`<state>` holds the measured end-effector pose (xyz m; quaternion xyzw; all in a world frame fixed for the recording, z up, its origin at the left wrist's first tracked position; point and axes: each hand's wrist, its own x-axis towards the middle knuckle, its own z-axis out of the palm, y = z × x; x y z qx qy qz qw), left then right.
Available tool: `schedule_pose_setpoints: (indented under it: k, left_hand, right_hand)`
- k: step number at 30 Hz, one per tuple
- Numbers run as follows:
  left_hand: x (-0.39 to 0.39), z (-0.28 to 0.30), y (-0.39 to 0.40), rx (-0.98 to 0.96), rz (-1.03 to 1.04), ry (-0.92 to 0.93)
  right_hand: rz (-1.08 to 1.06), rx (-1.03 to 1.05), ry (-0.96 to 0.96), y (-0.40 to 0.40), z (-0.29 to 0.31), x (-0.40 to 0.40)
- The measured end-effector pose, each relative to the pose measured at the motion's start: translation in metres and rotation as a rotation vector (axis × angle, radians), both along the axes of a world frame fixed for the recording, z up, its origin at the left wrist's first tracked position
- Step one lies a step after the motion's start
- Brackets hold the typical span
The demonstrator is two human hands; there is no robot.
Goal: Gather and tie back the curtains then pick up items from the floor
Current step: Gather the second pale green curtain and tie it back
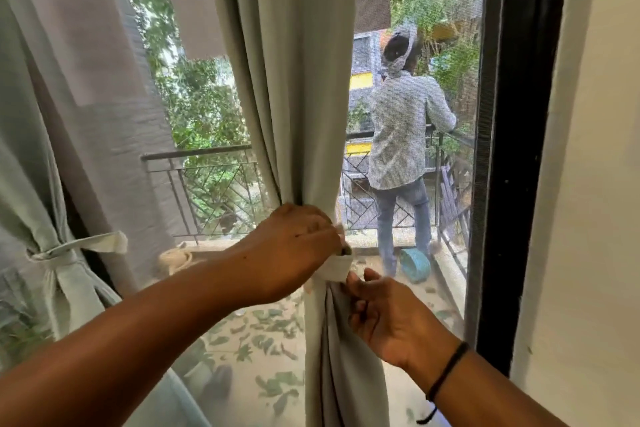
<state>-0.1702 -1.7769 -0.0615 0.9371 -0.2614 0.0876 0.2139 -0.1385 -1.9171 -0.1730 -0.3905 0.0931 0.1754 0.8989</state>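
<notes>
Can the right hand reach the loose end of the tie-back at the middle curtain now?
Probably yes. The right hand sits just below the tie-back end, its fingertips almost touching it, with nothing between them. The left hand holds the gathered curtain from the other side.

Bright daylight through window [415, 115] (hazy mesh); edges curved, slight blur.

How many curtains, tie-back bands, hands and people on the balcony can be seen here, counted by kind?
Curtains: 2, the left curtain and the middle curtain
Tie-back bands: 2, the knotted band and the band being tied
Hands: 2, the left hand and the right hand
People on the balcony: 1, the person
Total: 7
</notes>
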Motion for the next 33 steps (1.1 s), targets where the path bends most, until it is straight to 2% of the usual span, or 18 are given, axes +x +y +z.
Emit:
schedule_pose_setpoints:
  k: [1, 2, 5, 8, 10, 11, 13, 16, 19, 20, 22, 24, 30, 33]
  left_hand:
    - [0.001, -0.001, 0.002, -0.209, 0.02, 0.111]
    - [0.002, 0.0, 0.004, -0.328, 0.061, 0.181]
    - [0.006, 0.001, 0.009, -0.367, 0.074, 0.182]
    - [0.009, 0.003, 0.007, -0.35, 0.043, 0.12]
    - [0.009, 0.0, 0.001, -0.264, 0.004, 0.027]
    - [0.008, -0.002, -0.002, -0.238, -0.03, -0.019]
    - [0.003, -0.006, -0.007, -0.24, -0.104, -0.103]
    - [-0.002, -0.025, -0.009, -0.294, -0.204, -0.264]
    - [0.002, -0.074, -0.013, -0.489, -0.08, -0.439]
    - [0.003, -0.092, -0.015, -0.603, 0.016, -0.399]
    - [0.01, -0.12, -0.021, -0.777, 0.206, -0.168]
    - [0.026, -0.131, -0.032, -0.82, 0.264, 0.026]
    - [0.08, -0.127, -0.049, -1.125, 0.058, 0.028]
    - [0.093, -0.132, -0.048, -1.113, 0.048, -0.006]
  right_hand:
    - [-0.023, -0.034, -0.017, -0.002, 0.001, 0.0]
    - [-0.033, -0.076, -0.054, -0.005, 0.003, -0.001]
    - [-0.072, -0.335, -0.314, -0.013, 0.011, 0.001]
    - [-0.418, -0.793, -0.759, -0.023, 0.021, 0.002]
    - [-0.528, -0.856, -1.04, -0.027, 0.029, 0.0]
    - [-0.471, -0.804, -1.105, -0.027, 0.032, -0.002]
    - [-0.365, -0.815, -1.14, -0.024, 0.034, -0.001]
    - [-0.431, -1.045, -1.147, -0.024, 0.035, 0.006]
    - [-0.478, -1.023, -1.067, -0.028, 0.044, 0.008]
    - [-0.46, -1.007, -1.023, -0.031, 0.049, 0.008]
    - [-0.403, -1.007, -0.989, -0.034, 0.057, 0.007]
    - [-0.373, -1.046, -0.978, -0.032, 0.061, 0.004]
    - [-0.455, -1.219, -0.998, -0.018, 0.053, 0.004]
    - [-0.557, -1.307, -1.014, -0.021, 0.05, 0.003]
